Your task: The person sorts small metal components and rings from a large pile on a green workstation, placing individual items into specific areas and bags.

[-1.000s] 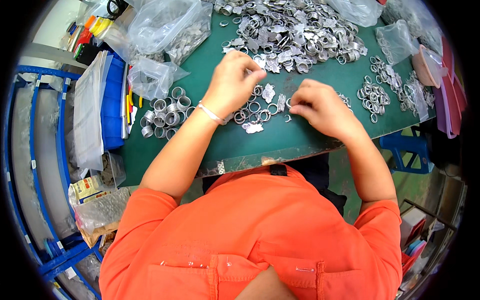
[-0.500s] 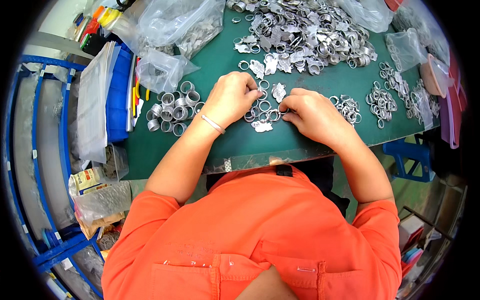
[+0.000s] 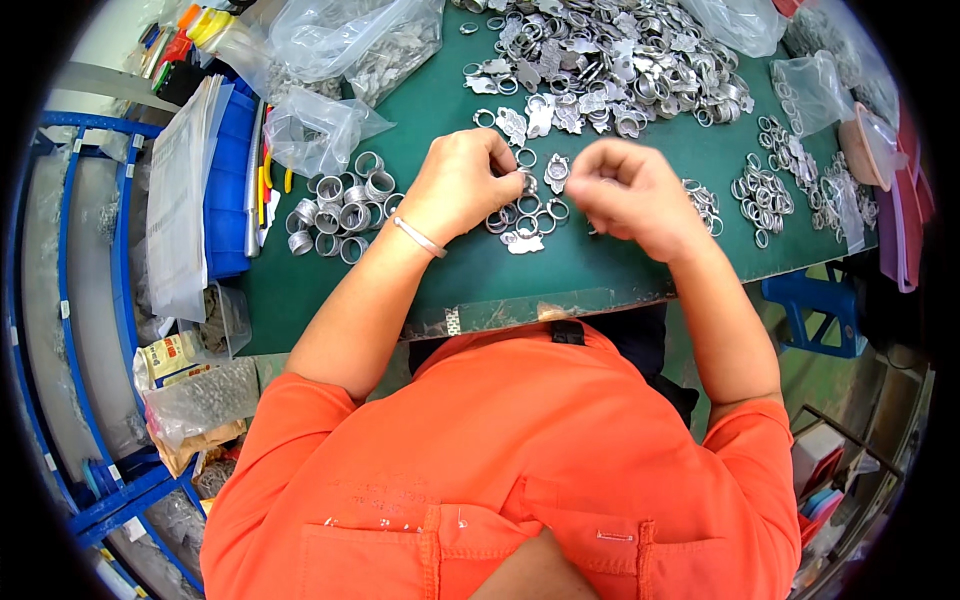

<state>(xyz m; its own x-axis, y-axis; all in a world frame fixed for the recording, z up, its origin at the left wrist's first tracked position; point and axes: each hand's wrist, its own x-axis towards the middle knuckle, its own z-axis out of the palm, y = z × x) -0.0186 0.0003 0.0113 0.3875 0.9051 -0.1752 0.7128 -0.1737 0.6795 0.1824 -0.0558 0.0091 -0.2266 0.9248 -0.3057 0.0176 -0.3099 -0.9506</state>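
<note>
My left hand (image 3: 465, 185) is closed in a pinch at the left side of a small cluster of grey metal rings (image 3: 529, 205). What its fingertips hold is mostly hidden. Right of the cluster, my right hand (image 3: 637, 200) is raised a little with curled fingers, slightly blurred; whatever they hold cannot be made out. Between the hands lies a ring with an ornate flat top (image 3: 556, 172). A flat, wavy-edged metal piece (image 3: 522, 241) lies at the near side of the cluster. Wide metal bands (image 3: 345, 210) are heaped left of my left wrist.
A large pile of metal rings (image 3: 610, 60) covers the far part of the green table (image 3: 420, 300). Smaller groups of rings (image 3: 762, 198) lie at the right. Clear plastic bags (image 3: 325, 135), a blue bin (image 3: 228, 190) with papers, and a pink bowl (image 3: 865, 150) stand around the edges.
My right hand has lifted and shifted slightly away from the ring cluster, its fingers curling more. My left hand stays pinched at nearly the same place.
</note>
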